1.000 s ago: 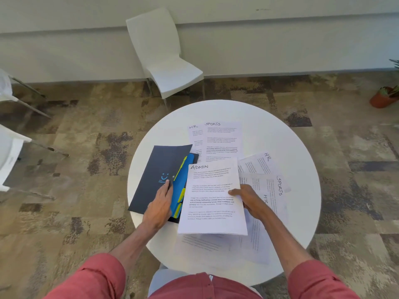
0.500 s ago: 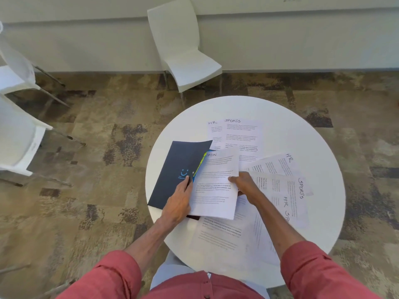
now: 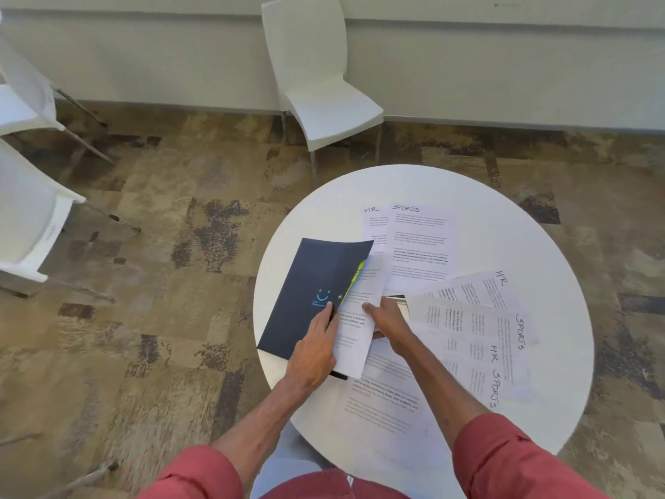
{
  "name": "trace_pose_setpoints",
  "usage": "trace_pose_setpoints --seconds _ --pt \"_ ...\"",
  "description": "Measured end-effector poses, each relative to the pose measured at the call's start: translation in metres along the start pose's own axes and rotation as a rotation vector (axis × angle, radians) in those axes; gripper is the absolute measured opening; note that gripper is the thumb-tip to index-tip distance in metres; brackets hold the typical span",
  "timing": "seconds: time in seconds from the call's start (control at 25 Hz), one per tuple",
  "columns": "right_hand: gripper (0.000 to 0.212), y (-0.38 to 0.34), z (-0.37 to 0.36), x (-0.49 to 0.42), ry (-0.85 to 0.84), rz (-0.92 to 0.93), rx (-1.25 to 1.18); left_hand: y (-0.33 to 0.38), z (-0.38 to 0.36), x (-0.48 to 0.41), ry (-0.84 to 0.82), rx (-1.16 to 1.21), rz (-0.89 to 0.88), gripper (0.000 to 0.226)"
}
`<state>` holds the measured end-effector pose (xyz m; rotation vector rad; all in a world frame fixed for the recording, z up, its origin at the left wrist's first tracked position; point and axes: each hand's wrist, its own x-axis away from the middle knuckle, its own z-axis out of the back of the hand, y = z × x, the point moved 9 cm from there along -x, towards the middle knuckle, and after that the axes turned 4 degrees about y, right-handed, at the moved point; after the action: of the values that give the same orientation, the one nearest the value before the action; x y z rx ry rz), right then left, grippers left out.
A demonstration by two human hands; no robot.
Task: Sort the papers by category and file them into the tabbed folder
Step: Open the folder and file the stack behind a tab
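Note:
A dark navy tabbed folder [image 3: 309,282] with a blue smiley logo lies on the left of the round white table [image 3: 561,268]; yellow-green tabs show at its right edge. My left hand [image 3: 316,347] holds the folder's front cover at its lower right edge. My right hand [image 3: 387,324] grips a printed sheet [image 3: 356,318], which is partly slid under the cover. Loose sheets marked HR and SPORTS [image 3: 421,243] lie behind the folder, and others fan out to the right [image 3: 478,318].
More printed sheets [image 3: 381,401] lie at the table's near edge under my arms. A white chair [image 3: 320,77] stands behind the table by the wall, and other white chairs [image 3: 25,210] stand at the left on patterned carpet.
The sheet marked ADMIN in my right hand has moved left and slid under the folder's cover, hiding its heading. My left hand has stayed on the cover. The camera has swung left.

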<state>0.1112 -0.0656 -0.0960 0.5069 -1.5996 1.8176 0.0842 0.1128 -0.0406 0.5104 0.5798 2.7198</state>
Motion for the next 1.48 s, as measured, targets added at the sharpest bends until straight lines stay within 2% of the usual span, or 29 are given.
trace_pose_setpoints --seconds 0.12,0.24,0.36,0.64,0.8,1.08,1.32,1.48 --pt "0.019 0.003 -0.009 -0.005 0.051 -0.069 -0.045 -0.002 0.001 0.0 0.005 -0.001 0.03 0.08" --pt "0.019 0.007 -0.003 -0.011 0.178 -0.092 -0.042 0.0 0.002 -0.002 -0.009 0.007 0.04 0.079" --pt "0.012 0.003 -0.003 -0.018 0.243 -0.045 0.023 0.004 0.002 -0.001 -0.041 0.024 0.027 0.08" --pt "0.016 -0.01 -0.007 -0.024 0.299 0.069 0.237 0.003 -0.002 -0.004 -0.034 0.021 0.04 0.087" --pt "0.019 -0.003 0.013 -0.024 0.349 0.097 0.244 0.005 0.0 -0.002 -0.002 -0.001 0.032 0.077" --pt "0.005 -0.008 -0.013 -0.031 0.228 0.044 0.097 0.006 0.003 0.0 -0.012 -0.04 0.008 0.077" --pt "0.018 -0.01 -0.038 -0.037 0.163 -0.004 0.061 0.005 -0.006 -0.004 -0.02 -0.05 0.015 0.08" --pt "0.007 0.001 -0.032 -0.041 0.098 -0.042 0.032 0.009 -0.007 -0.007 -0.036 -0.034 0.033 0.085"
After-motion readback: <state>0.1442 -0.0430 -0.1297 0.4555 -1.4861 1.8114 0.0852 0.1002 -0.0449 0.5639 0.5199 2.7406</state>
